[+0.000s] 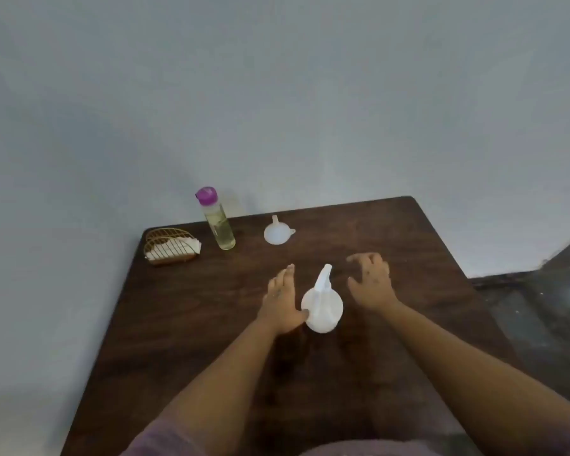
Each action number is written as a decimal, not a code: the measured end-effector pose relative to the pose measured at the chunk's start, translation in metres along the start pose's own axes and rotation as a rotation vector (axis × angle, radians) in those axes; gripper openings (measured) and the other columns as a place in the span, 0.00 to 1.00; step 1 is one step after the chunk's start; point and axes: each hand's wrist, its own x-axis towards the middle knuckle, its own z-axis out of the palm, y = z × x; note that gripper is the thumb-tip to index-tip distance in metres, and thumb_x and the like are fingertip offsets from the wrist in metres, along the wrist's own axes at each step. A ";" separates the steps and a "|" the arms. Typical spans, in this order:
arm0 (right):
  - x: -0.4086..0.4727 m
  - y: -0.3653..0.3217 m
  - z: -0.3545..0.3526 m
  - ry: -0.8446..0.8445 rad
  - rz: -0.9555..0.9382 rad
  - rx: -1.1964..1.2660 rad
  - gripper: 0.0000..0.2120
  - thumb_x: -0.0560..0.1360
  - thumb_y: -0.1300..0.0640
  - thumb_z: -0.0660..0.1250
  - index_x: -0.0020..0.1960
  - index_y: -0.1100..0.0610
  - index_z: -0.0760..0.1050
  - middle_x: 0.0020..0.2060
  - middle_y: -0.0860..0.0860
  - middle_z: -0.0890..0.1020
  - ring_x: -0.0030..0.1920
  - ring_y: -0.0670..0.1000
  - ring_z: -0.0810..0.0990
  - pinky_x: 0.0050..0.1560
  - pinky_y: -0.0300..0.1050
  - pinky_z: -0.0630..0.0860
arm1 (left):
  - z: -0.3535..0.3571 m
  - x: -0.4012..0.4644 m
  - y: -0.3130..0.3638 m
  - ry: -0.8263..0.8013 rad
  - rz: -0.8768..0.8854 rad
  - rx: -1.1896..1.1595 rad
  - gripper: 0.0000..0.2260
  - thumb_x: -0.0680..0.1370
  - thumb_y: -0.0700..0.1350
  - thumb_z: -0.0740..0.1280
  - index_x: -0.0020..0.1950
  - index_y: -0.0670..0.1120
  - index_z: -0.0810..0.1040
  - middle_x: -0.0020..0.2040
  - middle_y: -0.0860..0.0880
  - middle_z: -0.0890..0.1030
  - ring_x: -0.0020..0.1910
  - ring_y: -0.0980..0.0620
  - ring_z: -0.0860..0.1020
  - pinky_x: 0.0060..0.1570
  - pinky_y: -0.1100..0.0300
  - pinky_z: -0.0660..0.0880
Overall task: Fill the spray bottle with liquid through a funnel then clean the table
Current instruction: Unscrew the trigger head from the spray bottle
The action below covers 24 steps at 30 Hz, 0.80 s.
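A white spray bottle (322, 306) stands upright in the middle of the dark wooden table (211, 324), its trigger head on. My left hand (282, 301) is just to its left, fingers straight, thumb touching the bottle's side. My right hand (371, 281) hovers to its right, fingers curled and apart, holding nothing. A white funnel (276, 231) lies upside down further back. A tall clear bottle (216, 220) with yellowish liquid and a purple cap stands at the back left.
A gold wire holder (170, 246) with white cloths or napkins sits at the table's back left corner. A pale wall runs behind and to the left. Dark floor (540, 307) shows beyond the table's right edge.
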 end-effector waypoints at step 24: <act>-0.013 -0.001 0.031 -0.028 -0.282 0.374 0.10 0.68 0.61 0.76 0.48 0.60 0.80 0.40 0.49 0.77 0.38 0.44 0.76 0.39 0.30 0.71 | 0.040 -0.001 0.020 0.071 0.073 -0.325 0.26 0.72 0.62 0.60 0.66 0.53 0.74 0.58 0.53 0.81 0.58 0.52 0.77 0.56 0.49 0.76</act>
